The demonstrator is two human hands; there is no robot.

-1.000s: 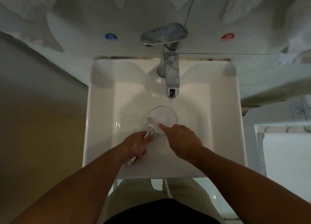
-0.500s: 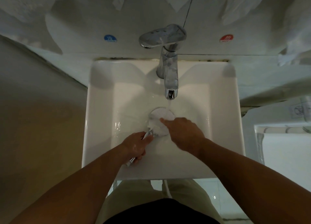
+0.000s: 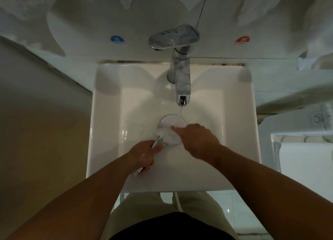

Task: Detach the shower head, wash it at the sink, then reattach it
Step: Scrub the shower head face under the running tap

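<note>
Our two bare forearms reach forward from the lower corners and draw together toward the middle. Our left hand (image 3: 144, 156) lies nearer to us, back upward, fingers curled round the handle of the shower head (image 3: 166, 124), thumb laid along it. Our right hand (image 3: 198, 140) sits just beyond and to the right, knuckles up, its index finger (image 3: 175, 128) stretched out with the tip on the head's face; the other fingers look folded under.

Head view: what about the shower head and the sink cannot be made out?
Head view:
- Handle: mostly hidden inside the left hand.
- Shower head nozzles: blurred by water, partly under the right hand.
- Sink drain: not visible; the shower head covers the basin's middle.
</note>
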